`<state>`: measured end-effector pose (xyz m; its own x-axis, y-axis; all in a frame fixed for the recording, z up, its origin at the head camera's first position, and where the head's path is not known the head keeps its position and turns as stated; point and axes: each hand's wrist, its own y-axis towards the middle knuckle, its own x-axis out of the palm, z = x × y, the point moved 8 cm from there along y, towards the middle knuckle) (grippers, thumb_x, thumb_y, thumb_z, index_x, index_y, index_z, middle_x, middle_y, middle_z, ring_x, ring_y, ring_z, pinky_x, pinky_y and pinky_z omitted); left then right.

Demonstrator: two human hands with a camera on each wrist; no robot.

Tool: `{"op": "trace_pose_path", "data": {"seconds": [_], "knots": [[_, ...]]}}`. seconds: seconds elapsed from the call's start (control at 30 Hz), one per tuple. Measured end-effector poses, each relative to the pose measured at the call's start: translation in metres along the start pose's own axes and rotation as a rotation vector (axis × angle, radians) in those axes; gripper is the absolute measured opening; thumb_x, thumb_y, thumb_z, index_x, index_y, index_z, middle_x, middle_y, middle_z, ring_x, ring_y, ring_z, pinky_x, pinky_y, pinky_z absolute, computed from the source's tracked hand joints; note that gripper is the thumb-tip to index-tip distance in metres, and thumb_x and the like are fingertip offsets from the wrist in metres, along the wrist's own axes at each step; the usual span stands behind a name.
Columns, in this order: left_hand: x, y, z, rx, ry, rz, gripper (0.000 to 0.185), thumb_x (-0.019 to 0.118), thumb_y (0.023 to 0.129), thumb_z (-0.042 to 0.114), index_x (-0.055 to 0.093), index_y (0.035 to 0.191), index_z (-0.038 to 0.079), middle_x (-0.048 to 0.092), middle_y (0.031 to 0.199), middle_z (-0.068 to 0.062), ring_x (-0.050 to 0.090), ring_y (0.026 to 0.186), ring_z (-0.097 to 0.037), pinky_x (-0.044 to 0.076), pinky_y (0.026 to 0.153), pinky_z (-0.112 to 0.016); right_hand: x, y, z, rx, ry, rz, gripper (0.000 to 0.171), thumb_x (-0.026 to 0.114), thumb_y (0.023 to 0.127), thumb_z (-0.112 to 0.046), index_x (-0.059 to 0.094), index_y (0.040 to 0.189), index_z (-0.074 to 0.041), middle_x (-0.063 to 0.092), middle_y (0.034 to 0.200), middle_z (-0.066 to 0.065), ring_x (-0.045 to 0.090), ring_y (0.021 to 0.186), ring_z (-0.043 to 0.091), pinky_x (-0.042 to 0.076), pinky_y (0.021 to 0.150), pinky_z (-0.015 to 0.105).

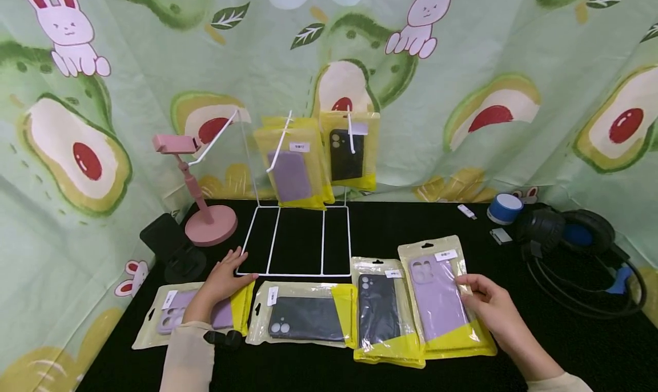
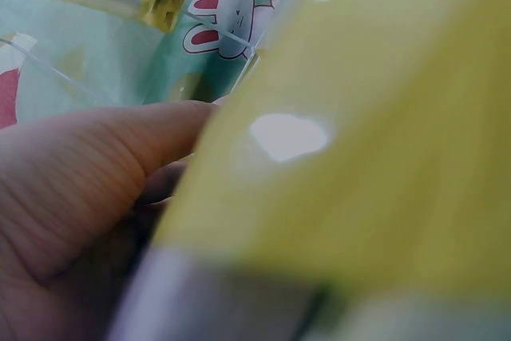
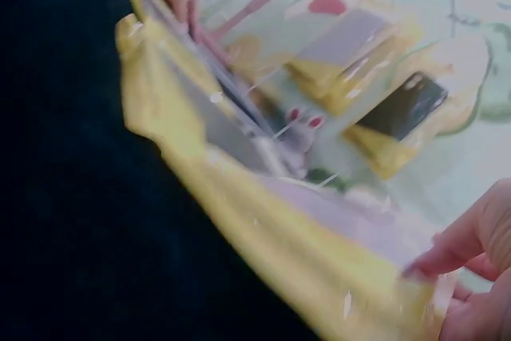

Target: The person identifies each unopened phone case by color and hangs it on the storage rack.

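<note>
At the right, my right hand [image 1: 488, 302] pinches the side edge of a clear-and-yellow pouch with a purple phone case [image 1: 437, 295]. In the right wrist view, thumb and fingers [image 3: 471, 257] meet at the pouch's edge. My left hand [image 1: 223, 278] reaches over a pouch with another purple phone case [image 1: 177, 312], its fingers spread beside the front left corner of a white wire rack [image 1: 298, 275]. The left wrist view shows the left thumb [image 2: 160, 129] stretched out behind the pouch's blurred yellow end [image 2: 343, 189]. Pouches with black phone cases [image 1: 308, 318] [image 1: 379, 312] lie between the hands.
From the rack's hooks [image 1: 280, 146] hang pouches with a purple case [image 1: 291, 175] and a black case [image 1: 346, 155]. A pink phone stand [image 1: 211, 225] and a black stand [image 1: 175, 246] are at left. Headphones [image 1: 570, 232], a blue-white cylinder [image 1: 505, 209] and small sticks [image 1: 466, 211] lie right.
</note>
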<state>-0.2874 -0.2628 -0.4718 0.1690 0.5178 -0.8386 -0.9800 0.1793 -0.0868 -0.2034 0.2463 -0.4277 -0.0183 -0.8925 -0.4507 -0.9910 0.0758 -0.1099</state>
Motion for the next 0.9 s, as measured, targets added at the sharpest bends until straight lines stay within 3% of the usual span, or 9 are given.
{"op": "trace_pose_path", "data": {"seconds": [0.17,0.27,0.43,0.73,0.9], "knots": [[0.0,0.0,-0.001,-0.009,-0.005,-0.001,0.075,0.063,0.088,0.039,0.035,0.142,-0.005,0.02,0.151,-0.028,0.011,0.141,-0.044,0.007,0.11,-0.063,-0.013,-0.006,-0.042,-0.223,0.06,0.077,0.026,0.053,0.091,0.003,0.053,0.117,0.007,0.061,0.099,-0.002,0.059,0.081,0.005,0.052,0.068,0.022],[-0.003,0.0,-0.001,-0.013,-0.012,0.002,0.074,0.063,0.088,0.038,0.035,0.142,-0.005,0.019,0.151,-0.028,0.011,0.141,-0.044,0.006,0.11,-0.063,-0.012,-0.008,-0.074,-0.39,0.167,0.036,0.022,0.052,0.092,0.005,0.055,0.113,0.005,0.064,0.097,-0.008,0.061,0.082,0.006,0.052,0.067,0.021],[-0.003,-0.002,-0.002,-0.029,-0.009,-0.009,0.076,0.063,0.088,0.04,0.035,0.142,-0.005,0.019,0.151,-0.028,0.01,0.14,-0.044,0.006,0.11,-0.063,0.005,-0.012,-0.126,-0.567,0.314,-0.076,0.018,0.052,0.091,0.008,0.057,0.109,0.005,0.065,0.093,0.0,0.061,0.077,0.01,0.053,0.064,0.023],[-0.002,-0.002,0.001,-0.021,-0.011,-0.002,0.075,0.064,0.088,0.039,0.036,0.142,-0.005,0.02,0.151,-0.028,0.011,0.14,-0.044,0.007,0.11,-0.063,0.054,-0.006,-0.201,-0.692,0.34,-0.211,0.016,0.054,0.091,0.006,0.058,0.107,0.006,0.061,0.098,0.006,0.059,0.074,0.018,0.054,0.065,0.027],[-0.002,-0.001,0.0,-0.004,-0.006,0.007,0.075,0.064,0.088,0.038,0.036,0.141,-0.006,0.021,0.15,-0.029,0.012,0.14,-0.045,0.008,0.109,-0.064,0.081,0.002,-0.232,-0.699,0.32,-0.252,0.018,0.057,0.089,0.006,0.061,0.107,0.004,0.06,0.101,0.008,0.056,0.071,0.018,0.049,0.062,0.023]]}}
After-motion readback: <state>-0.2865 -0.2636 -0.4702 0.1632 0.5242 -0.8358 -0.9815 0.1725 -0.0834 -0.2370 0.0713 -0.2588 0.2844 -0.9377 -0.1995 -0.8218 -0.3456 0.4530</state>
